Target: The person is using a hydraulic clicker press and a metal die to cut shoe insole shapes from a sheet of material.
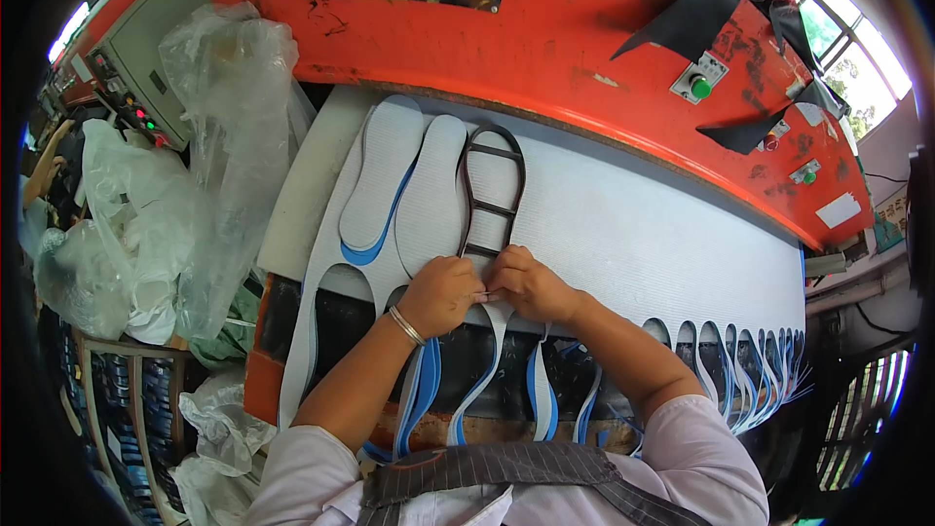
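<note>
Two hands meet at near edge of table: left hand (440, 292) and right hand (526, 284), both pinching heel end of dark shoe-shaped cutter (492, 190) on white sheet (623, 224). Best: keep cutter flat, snug beside cut soles (385, 185), fingers outside frame.

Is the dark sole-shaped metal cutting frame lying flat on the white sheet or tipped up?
Flat: the dark sole-shaped metal cutting frame lies on the white foam sheet, both hands at its near end.

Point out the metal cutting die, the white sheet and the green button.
cutting die (492, 180): head view, on its middle crossbar region.
white sheet (633, 234): head view, on bare surface right of the die.
green button (700, 88): head view, on its cap.
</note>
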Tool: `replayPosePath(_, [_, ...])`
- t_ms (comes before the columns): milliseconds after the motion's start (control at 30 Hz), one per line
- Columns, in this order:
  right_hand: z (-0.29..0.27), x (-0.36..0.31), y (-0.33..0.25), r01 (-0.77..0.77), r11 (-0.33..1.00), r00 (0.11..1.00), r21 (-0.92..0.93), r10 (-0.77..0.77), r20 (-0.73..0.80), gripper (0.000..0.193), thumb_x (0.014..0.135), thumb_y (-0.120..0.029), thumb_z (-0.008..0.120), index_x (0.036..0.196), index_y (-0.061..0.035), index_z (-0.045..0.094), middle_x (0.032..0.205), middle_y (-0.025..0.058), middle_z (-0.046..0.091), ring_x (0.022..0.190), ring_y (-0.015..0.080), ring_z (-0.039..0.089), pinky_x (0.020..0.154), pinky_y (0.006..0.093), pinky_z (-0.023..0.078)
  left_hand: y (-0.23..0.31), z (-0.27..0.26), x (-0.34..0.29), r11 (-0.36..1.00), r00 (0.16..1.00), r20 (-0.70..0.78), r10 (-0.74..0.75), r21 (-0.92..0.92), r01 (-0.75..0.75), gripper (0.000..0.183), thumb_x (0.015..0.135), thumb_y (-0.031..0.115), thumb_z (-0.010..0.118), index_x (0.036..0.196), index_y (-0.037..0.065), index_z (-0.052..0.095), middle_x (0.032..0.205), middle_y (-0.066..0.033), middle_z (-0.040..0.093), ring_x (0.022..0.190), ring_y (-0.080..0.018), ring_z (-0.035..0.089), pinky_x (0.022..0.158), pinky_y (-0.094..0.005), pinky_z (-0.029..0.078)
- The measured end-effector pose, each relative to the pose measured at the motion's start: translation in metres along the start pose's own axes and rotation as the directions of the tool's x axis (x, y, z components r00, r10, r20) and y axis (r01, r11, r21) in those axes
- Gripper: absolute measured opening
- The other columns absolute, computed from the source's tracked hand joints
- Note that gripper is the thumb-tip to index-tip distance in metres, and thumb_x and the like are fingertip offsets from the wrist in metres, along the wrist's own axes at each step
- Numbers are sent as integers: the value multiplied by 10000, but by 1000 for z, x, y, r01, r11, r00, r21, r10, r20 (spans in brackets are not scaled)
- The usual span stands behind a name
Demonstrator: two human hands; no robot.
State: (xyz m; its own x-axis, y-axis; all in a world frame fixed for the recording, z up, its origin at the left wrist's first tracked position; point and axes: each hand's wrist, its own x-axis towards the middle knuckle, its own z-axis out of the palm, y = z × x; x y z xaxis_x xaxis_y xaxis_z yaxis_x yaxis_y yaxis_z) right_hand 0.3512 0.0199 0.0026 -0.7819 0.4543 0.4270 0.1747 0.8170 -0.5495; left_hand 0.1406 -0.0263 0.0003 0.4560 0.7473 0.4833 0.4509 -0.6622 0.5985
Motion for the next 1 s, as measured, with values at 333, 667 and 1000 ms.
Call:
replayPosePath(333, [-61, 49, -3, -21, 998, 926, 51, 0, 378, 173, 805, -102, 650, 978, -104, 661, 895, 72, 648, 947, 298, 594, 766, 398, 495, 2, 0, 5, 998, 992, -112, -64, 11, 66, 118, 727, 115, 754, 750, 42, 664, 779, -74, 567, 725, -274, 531, 703, -378, 446])
replayPosePath(667, [-68, 131, 42, 156, 896, 908, -416, 35, 417, 296, 657, -114, 751, 941, -101, 669, 1105, 55, 587, 1075, 244, 535, 963, 377, 446, 16, -7, 31, 999, 941, -336, 35, 48, -20, 267, 789, 223, 749, 964, 43, 657, 1087, -151, 546, 1136, -337, 502, 958, -415, 411])
replayPosePath(1000, [-132, 69, 19, 90, 992, 901, 83, -46, -431, 105, 805, -133, 663, 906, -109, 653, 965, 41, 659, 956, 213, 646, 903, 426, 488, 33, -2, 70, 764, 859, 220, -462, 591, 259, 792, 844, 699, 474, 1085, -34, 653, 1107, -262, 626, 996, -345, 644, 841, -396, 515])
